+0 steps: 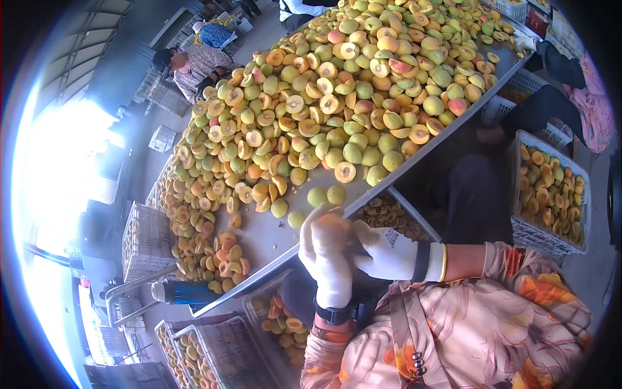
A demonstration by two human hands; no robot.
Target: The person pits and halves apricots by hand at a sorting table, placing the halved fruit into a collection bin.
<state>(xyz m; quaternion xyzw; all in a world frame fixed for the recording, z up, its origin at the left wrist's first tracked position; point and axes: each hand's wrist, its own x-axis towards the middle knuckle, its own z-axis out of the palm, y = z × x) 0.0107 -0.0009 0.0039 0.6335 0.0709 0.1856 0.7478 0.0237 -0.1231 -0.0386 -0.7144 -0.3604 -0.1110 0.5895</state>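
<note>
My left hand (pixel 324 248), in a white knit glove with a dark strap at the wrist, is closed around an orange-yellow fruit (pixel 335 222), apparently a peach. Close against it is my right hand (pixel 386 250), gloved the same way, its fingertips blurred and partly hidden. Whether it grips anything cannot be made out. Both hands are at the near edge of a metal table (pixel 354 187). Just beyond them rest a few whole green-yellow peaches (pixel 317 196). A large heap of whole and halved peaches (pixel 311 104) covers much of the table.
A blue thermos (pixel 187 291) lies by the table's left corner. Plastic crates of peach halves stand at lower left (pixel 194 355) and right (pixel 551 194). Peach scraps (pixel 388 216) lie under the table edge. Co-workers sit across (pixel 201 70) and at right (pixel 590 107).
</note>
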